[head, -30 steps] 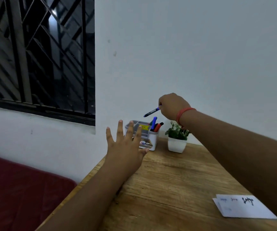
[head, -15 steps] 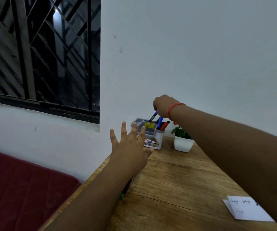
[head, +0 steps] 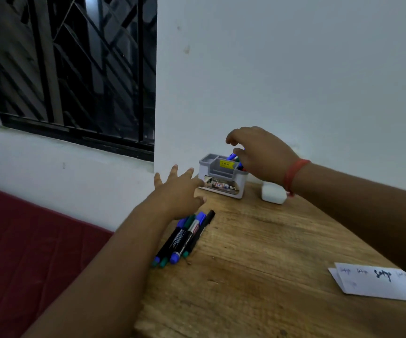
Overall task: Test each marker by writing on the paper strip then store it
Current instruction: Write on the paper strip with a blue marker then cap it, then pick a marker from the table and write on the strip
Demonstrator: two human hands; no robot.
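A grey desk organiser [head: 222,187] stands at the table's back edge against the wall, with blue and red markers [head: 233,157] standing in it. My right hand [head: 261,154], a red band at its wrist, hovers just above those markers with thumb and fingers loosely curled and apart, holding nothing I can see. My left hand [head: 181,192] floats with fingers spread above the near end of a bundle of several markers [head: 184,237] lying on the table's left side. The white paper strip [head: 380,282], with scribbles on it, lies at the right.
A small white pot [head: 272,195] sits right of the organiser, partly behind my right wrist. The wooden table [head: 258,259] ends at its left edge beside a dark red mattress [head: 38,240]. A barred window [head: 75,69] fills the upper left wall.
My right hand lowered the blue marker into the organiser and let go of it. The view dropped, bringing the bundle of markers under my left hand into sight.
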